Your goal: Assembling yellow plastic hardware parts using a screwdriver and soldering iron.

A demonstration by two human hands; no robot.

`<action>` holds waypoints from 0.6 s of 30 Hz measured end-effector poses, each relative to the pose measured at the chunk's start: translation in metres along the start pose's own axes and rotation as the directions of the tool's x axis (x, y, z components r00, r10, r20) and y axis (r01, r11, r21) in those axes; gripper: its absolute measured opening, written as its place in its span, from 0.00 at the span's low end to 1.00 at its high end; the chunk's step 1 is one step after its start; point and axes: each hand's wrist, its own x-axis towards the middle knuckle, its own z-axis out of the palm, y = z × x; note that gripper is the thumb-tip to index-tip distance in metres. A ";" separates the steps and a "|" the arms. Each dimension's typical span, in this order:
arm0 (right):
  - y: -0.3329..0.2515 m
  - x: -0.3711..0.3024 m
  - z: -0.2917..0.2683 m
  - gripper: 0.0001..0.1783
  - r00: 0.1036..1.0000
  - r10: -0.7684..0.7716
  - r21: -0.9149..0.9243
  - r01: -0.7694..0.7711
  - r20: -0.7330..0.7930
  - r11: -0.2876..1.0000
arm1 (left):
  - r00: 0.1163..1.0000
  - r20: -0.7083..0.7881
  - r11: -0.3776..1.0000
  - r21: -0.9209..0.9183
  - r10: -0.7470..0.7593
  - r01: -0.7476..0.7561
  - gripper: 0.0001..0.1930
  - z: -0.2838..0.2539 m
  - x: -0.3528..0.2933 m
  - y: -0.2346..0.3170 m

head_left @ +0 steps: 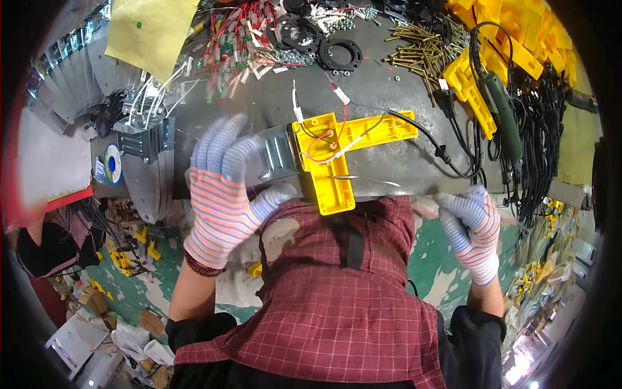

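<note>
My left hand (pixel 223 181), in a striped glove, is open beside a yellow plastic housing (pixel 332 194), fingers up and thumb apart. Between the hand and the housing is a shiny finned metal plate (pixel 275 157), attached to the housing's left side. Red and dark wires (pixel 343 120) run inside the open housing, and a black power cord (pixel 424 133) leads off it to the right. A thin silver strip-like tool (pixel 366 179) lies across the housing. At the bench's front edge, my gloved right hand (pixel 473 227) is closed with curled fingers; anything inside is hidden.
Grey finned metal parts (pixel 146 155) and a solder spool (pixel 113 163) stand at left. Red-wired parts (pixel 240 39), black rings (pixel 340 54) and long screws (pixel 418 52) lie at the back. A green-handled tool (pixel 502 110), black cords (pixel 544 129) and yellow housings (pixel 512 32) crowd the right.
</note>
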 end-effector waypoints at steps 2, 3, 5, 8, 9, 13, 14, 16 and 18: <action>0.001 0.005 0.002 0.14 0.997 -0.069 -0.145 0.063 -0.036 0.987 | 0.999 0.047 0.999 -0.037 -0.008 0.010 0.37 0.007 0.000 -0.006; 0.003 0.009 0.007 0.16 0.991 -0.123 -0.149 0.113 -0.058 0.982 | 0.996 0.086 0.997 -0.067 -0.018 0.023 0.40 0.011 0.000 -0.008; 0.002 0.018 0.017 0.17 0.987 -0.146 -0.176 0.132 -0.068 0.975 | 0.998 0.065 0.998 -0.060 -0.022 0.026 0.42 0.015 -0.005 -0.007; 0.004 0.025 0.026 0.18 0.981 -0.181 -0.175 0.167 -0.065 0.970 | 0.998 0.038 0.997 -0.042 -0.056 0.058 0.43 0.018 -0.008 -0.007; 0.003 0.027 0.026 0.18 0.980 -0.185 -0.154 0.172 -0.076 0.973 | 0.996 0.033 0.996 -0.032 -0.080 0.081 0.43 0.018 -0.010 -0.007; 0.004 0.027 0.025 0.19 0.968 -0.226 -0.135 0.211 -0.110 0.968 | 0.996 0.041 0.997 -0.001 -0.077 0.077 0.42 0.015 -0.009 -0.008; 0.003 0.026 0.025 0.19 0.964 -0.237 -0.158 0.217 -0.120 0.963 | 0.996 0.048 0.997 0.004 -0.080 0.080 0.42 0.014 -0.009 -0.008; -0.001 0.027 0.023 0.19 0.963 -0.260 -0.200 0.240 -0.077 0.950 | 0.996 0.074 0.998 -0.005 -0.059 0.059 0.41 0.012 -0.007 -0.009; -0.007 0.030 0.026 0.20 0.946 -0.323 -0.244 0.308 -0.020 0.919 | 0.997 0.070 0.999 -0.010 -0.037 0.038 0.40 0.011 -0.006 -0.009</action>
